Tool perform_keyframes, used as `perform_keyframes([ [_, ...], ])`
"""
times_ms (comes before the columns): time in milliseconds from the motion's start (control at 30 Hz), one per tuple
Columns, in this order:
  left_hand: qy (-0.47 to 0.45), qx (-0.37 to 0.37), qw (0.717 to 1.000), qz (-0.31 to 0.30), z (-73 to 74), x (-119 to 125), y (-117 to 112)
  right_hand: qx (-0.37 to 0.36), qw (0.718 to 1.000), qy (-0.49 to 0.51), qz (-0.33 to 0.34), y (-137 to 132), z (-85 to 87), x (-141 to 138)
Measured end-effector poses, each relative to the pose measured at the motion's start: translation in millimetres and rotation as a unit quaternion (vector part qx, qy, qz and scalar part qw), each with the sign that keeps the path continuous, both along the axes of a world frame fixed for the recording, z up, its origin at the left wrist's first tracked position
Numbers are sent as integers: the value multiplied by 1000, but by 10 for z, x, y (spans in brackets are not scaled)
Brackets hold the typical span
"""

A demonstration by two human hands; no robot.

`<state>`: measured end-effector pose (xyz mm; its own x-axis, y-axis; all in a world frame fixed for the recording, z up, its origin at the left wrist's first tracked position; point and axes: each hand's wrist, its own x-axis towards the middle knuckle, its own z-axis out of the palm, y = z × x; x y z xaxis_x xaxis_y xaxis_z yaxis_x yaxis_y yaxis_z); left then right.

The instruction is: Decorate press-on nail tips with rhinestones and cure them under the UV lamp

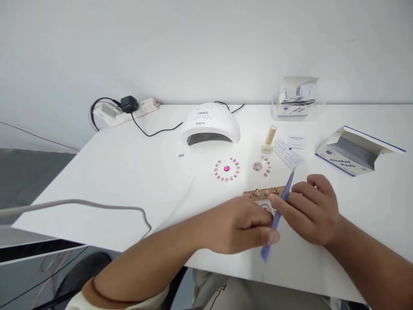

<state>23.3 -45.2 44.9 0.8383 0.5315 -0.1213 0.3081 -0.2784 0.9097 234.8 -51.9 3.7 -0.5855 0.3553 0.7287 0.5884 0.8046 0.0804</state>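
Note:
Blue-purple tweezers [277, 218] slant between my two hands, with their narrow tip pointing up and away from me. My left hand [247, 226] is closed, its thumb and curled fingers on the lower part of the tweezers. Around the upper part close the thumb and fingers of my right hand [311, 209]. Just beyond the hands lies a tan strip [263, 192] with several small pink decorated nail tips on it. A small round patterned piece [266, 207] shows partly between my hands; the rest of it is hidden.
Beyond are a ring of pink nail pieces [233, 177], a smaller group [266, 168], and a nail polish bottle [267, 148]. A white nail lamp [209, 122] stands behind. At right are packets [296, 141], an alcohol pad box [342, 161] and another box [293, 110]. A cable [77, 201] crosses the left.

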Motion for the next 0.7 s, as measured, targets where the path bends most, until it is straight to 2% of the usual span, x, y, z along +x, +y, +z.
perform_keyframes([
  [33,-16,42,999,25,-16,-35,52,-10,1000,26,-4,14,-10,21],
  [100,19,152,979,137,-57,-114,192,-45,994,98,-9,54,-43,68],
  [167,123,259,920,267,-109,-195,349,-97,978,186,-4,103,-95,108],
  [233,255,287,867,319,-163,-267,478,-156,947,282,4,155,-161,128],
  [300,350,277,833,326,-206,-318,553,-203,904,376,3,201,-227,125],
  [400,414,228,824,313,-238,-340,581,-243,871,428,10,240,-288,100],
  [500,436,207,824,295,-240,-316,576,-264,864,427,20,237,-296,84],
  [700,456,249,815,255,-255,-283,577,-286,865,412,15,203,-274,74],
])
